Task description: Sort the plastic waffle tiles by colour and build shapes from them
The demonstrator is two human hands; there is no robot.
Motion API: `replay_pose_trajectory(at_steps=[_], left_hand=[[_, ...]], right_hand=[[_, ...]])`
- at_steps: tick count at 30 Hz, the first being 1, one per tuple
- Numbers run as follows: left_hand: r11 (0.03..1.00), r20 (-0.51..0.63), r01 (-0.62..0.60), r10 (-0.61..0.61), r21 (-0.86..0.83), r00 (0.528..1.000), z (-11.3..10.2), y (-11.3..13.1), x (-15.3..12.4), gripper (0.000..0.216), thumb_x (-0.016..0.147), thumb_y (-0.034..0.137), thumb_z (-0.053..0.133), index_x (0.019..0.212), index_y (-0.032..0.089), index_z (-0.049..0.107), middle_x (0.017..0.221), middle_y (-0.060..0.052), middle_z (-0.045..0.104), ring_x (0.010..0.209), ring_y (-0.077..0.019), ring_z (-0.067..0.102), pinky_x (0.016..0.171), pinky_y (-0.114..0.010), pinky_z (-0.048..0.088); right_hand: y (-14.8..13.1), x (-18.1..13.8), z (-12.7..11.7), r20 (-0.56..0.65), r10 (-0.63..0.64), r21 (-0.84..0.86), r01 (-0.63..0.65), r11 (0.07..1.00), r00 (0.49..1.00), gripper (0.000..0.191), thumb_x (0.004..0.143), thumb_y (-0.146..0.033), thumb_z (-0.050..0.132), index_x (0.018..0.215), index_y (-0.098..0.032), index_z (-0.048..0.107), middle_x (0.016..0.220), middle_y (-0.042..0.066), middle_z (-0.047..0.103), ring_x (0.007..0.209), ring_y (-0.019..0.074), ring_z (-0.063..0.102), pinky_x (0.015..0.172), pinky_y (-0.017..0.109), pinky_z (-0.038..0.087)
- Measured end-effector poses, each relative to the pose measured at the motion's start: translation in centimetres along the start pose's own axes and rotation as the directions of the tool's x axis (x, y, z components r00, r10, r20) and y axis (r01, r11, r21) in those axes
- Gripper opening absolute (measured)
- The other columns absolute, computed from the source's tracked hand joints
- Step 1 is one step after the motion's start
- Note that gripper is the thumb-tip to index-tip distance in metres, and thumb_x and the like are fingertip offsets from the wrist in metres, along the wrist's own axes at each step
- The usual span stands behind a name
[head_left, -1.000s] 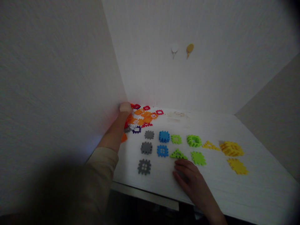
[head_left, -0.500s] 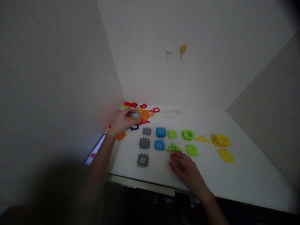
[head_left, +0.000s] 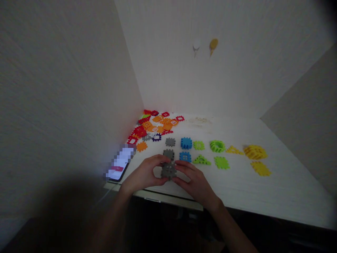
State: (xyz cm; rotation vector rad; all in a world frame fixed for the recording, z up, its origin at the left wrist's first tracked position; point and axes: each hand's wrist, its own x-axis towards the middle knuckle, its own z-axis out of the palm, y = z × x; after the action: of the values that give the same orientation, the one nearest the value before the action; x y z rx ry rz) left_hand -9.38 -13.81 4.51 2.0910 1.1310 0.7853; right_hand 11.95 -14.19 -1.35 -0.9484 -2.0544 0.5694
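My left hand (head_left: 143,174) and my right hand (head_left: 193,182) meet over the near edge of the white table (head_left: 276,196). Both pinch a grey toothed plastic tile (head_left: 168,170) between their fingertips. Just behind it lie another grey tile (head_left: 169,154) and a third grey tile (head_left: 170,141). Blue tiles (head_left: 186,143) sit to the right of these, close to my right fingers.
A heap of red and orange tiles (head_left: 154,126) fills the far left corner by the wall. Green pieces (head_left: 217,146) and yellow pieces (head_left: 255,152) lie in rows to the right. A lit phone (head_left: 119,163) rests at the table's left edge. Two hooks (head_left: 196,47) hang on the back wall.
My left hand came back from the heap in the corner to the near edge. My right hand slid left to join it, and both now grip a grey tile.
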Motion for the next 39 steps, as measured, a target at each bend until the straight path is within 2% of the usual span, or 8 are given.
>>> replay_pose_trajectory(at_steps=[3,7,15,24,31,39], left_hand=[[1.0,-0.006,0.013,-0.013,-0.017,1.0,0.9,-0.8,-1.0,0.045,0.068,0.019,0.068,0.112,0.022,0.059,0.11,-0.005,0.062,0.097,-0.0179,0.061,0.086,-0.03,0.052],[1.0,-0.048,0.003,-0.004,-0.02,0.999,1.6,-2.0,-1.8,0.04,0.069,0.021,0.07,0.107,0.023,0.061,0.113,-0.006,0.062,0.103,-0.0203,0.06,0.093,-0.034,0.048],[0.999,-0.016,0.037,-0.037,-0.032,0.999,2.0,-4.0,-1.5,0.044,0.069,0.022,0.071,0.111,0.023,0.059,0.115,-0.006,0.061,0.107,-0.0205,0.057,0.096,-0.035,0.045],[0.999,0.019,0.048,-0.048,-0.007,0.999,2.0,-4.2,-1.7,0.052,0.069,0.021,0.071,0.118,0.024,0.055,0.119,-0.007,0.059,0.112,-0.0209,0.054,0.098,-0.036,0.043],[0.999,-0.066,0.046,-0.045,0.012,0.997,1.7,-4.8,-2.4,0.043,0.067,0.027,0.075,0.109,0.025,0.063,0.116,-0.007,0.061,0.11,-0.0223,0.056,0.096,-0.038,0.045],[0.999,-0.074,0.025,-0.022,0.028,0.997,2.0,-5.4,-2.4,0.039,0.068,0.029,0.076,0.105,0.026,0.065,0.11,-0.004,0.065,0.107,-0.0217,0.057,0.095,-0.038,0.045]], right_hand=[[0.5,-0.5,0.5,0.031,-0.004,-0.027,0.005,1.0,1.0,0.029,0.08,-0.034,0.065,0.109,-0.026,0.064,0.116,0.006,0.063,0.105,0.0196,0.059,0.093,0.037,0.05],[1.0,-0.5,0.6,0.076,-0.024,-0.078,0.03,0.997,0.997,0.027,0.08,-0.035,0.065,0.105,-0.026,0.066,0.114,0.005,0.065,0.103,0.0202,0.06,0.09,0.036,0.051],[2.0,-0.1,1.6,0.113,-0.032,-0.147,0.049,0.988,0.993,0.024,0.082,-0.035,0.062,0.104,-0.025,0.066,0.114,0.006,0.066,0.102,0.0213,0.061,0.089,0.039,0.047],[2.1,0.0,1.7,0.143,-0.004,-0.139,0.025,0.99,0.99,0.027,0.081,-0.038,0.063,0.104,-0.022,0.065,0.111,0.007,0.065,0.103,0.0221,0.059,0.091,0.041,0.045],[2.1,-0.1,1.8,0.127,0.012,-0.121,0.004,0.993,0.992,0.027,0.08,-0.038,0.064,0.103,-0.023,0.065,0.108,0.006,0.066,0.102,0.0222,0.059,0.091,0.041,0.044],[2.0,-0.2,1.7,0.127,0.019,-0.127,-0.003,0.992,0.992,0.025,0.08,-0.037,0.064,0.1,-0.022,0.065,0.101,0.006,0.068,0.096,0.0212,0.061,0.089,0.039,0.045]])
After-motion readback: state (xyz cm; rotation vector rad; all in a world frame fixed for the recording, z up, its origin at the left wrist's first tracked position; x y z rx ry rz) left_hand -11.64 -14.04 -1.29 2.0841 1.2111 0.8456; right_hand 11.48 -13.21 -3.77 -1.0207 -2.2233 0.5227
